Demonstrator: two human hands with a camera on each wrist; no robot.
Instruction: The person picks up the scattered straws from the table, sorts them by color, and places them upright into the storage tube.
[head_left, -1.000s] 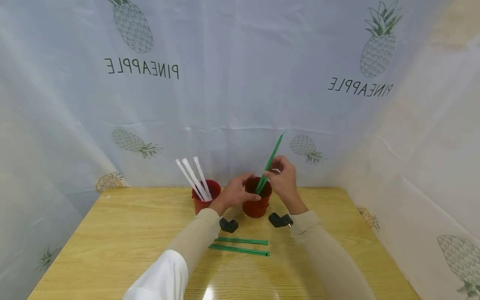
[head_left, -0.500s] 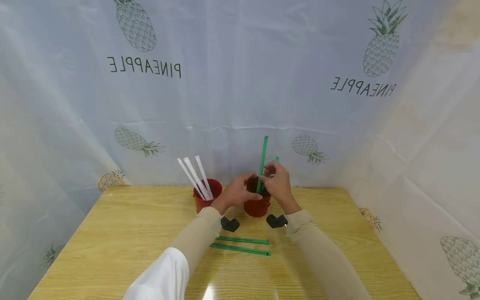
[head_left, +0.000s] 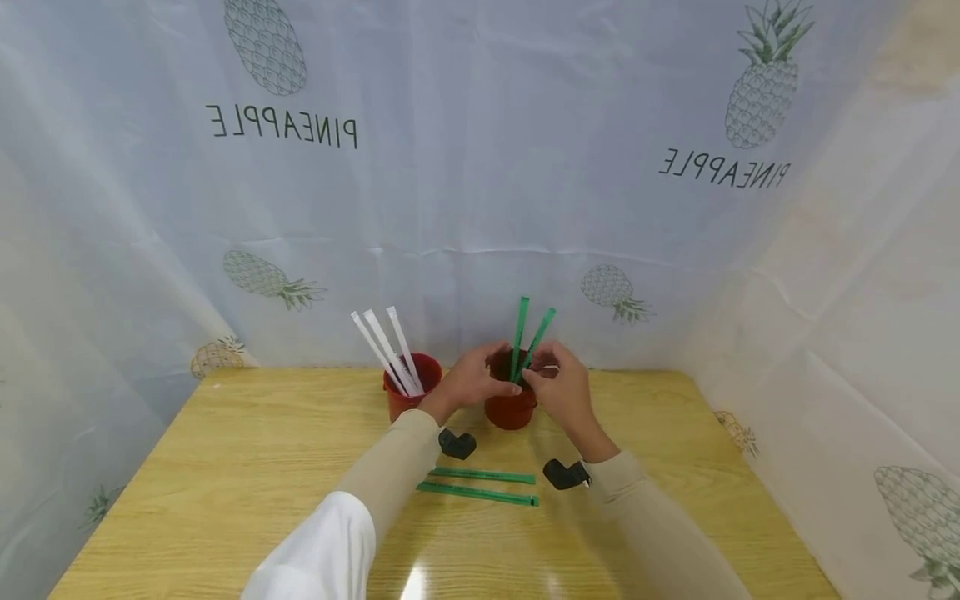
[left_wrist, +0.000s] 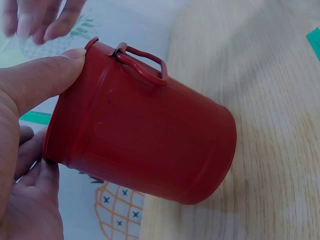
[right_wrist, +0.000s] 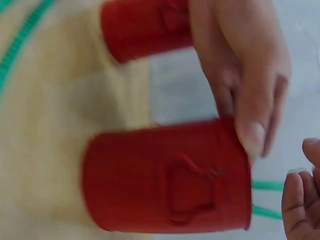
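Observation:
Thumb and fingers of my left hand [head_left: 471, 379] grip the rim of a small red metal bucket [head_left: 510, 414], which stands upright on the table; its side handle [left_wrist: 150, 70] shows in the left wrist view. Two green paper-wrapped straws [head_left: 519, 327] stand in this bucket and lean apart. Close beside them, at the right of the bucket's mouth, is my right hand [head_left: 564, 385]. Its fingers are loosely bent and hold nothing in the right wrist view. The straws' lower ends are hidden inside the bucket.
Left of my left hand stands a second red bucket [head_left: 403, 408] with three white wrapped straws [head_left: 384, 342]. Two more green straws [head_left: 483, 496] lie on the wooden table [head_left: 262, 475] in front. A pineapple-print curtain [head_left: 465, 167] hangs behind. Black wrist cameras [head_left: 566, 474] sit below my hands.
The green straw my right hand was holding has gone lower into the bucket and been let go. My right hand has dropped down beside the straws. The left hand keeps its grip.

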